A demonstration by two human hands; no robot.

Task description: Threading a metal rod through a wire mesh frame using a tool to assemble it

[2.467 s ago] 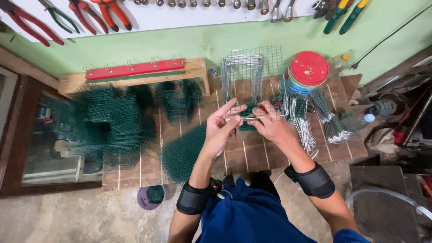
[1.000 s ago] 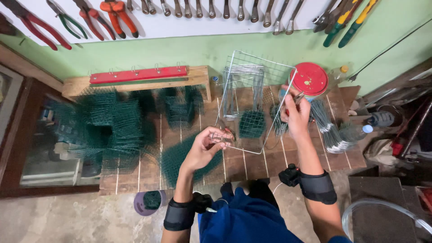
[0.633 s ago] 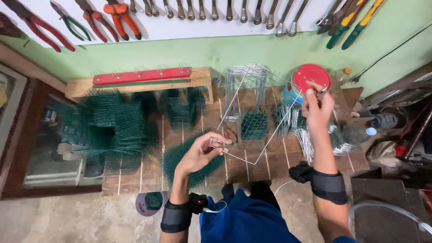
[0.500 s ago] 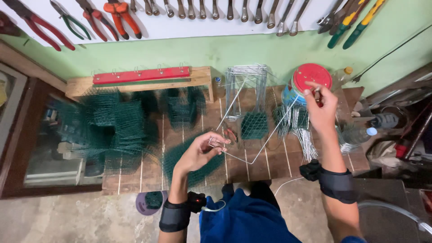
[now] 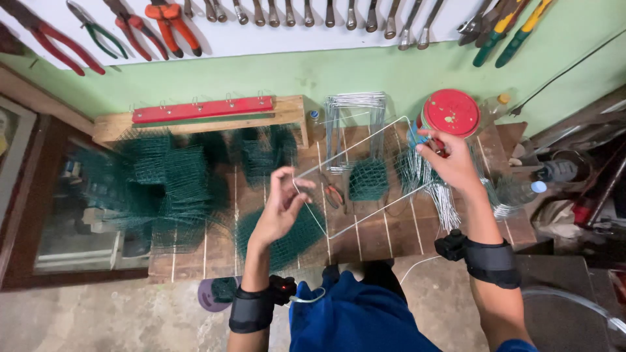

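Left hand (image 5: 282, 210): raised over the bench, fingers curled, pinching the near corner of the wire frame (image 5: 365, 171); a black wrist strap sits on the forearm
Right hand (image 5: 450, 163): up by the red lid (image 5: 451, 112), fingers closed on the frame's far corner; whether they also hold something small and red, I cannot tell
Wire frame: a bent rectangle of pale wire, held tilted in the air between the two hands, above the middle of the bench; one long side runs from the left fingers up toward the right hand
Bench (image 5: 365, 228): wooden slats, set against a green wall
Green mesh (image 5: 166, 182): dark pieces heaped on the left of the bench; a round piece lies under the left hand; a small square piece (image 5: 368, 179) lies under the frame
Wire stack (image 5: 355, 107): bent pale wires standing at the back, just left of the lid
Pliers (image 5: 334, 194): lying on the slats, near the left fingers
Wall tools (image 5: 171, 19): pliers and spanners hanging in a row above
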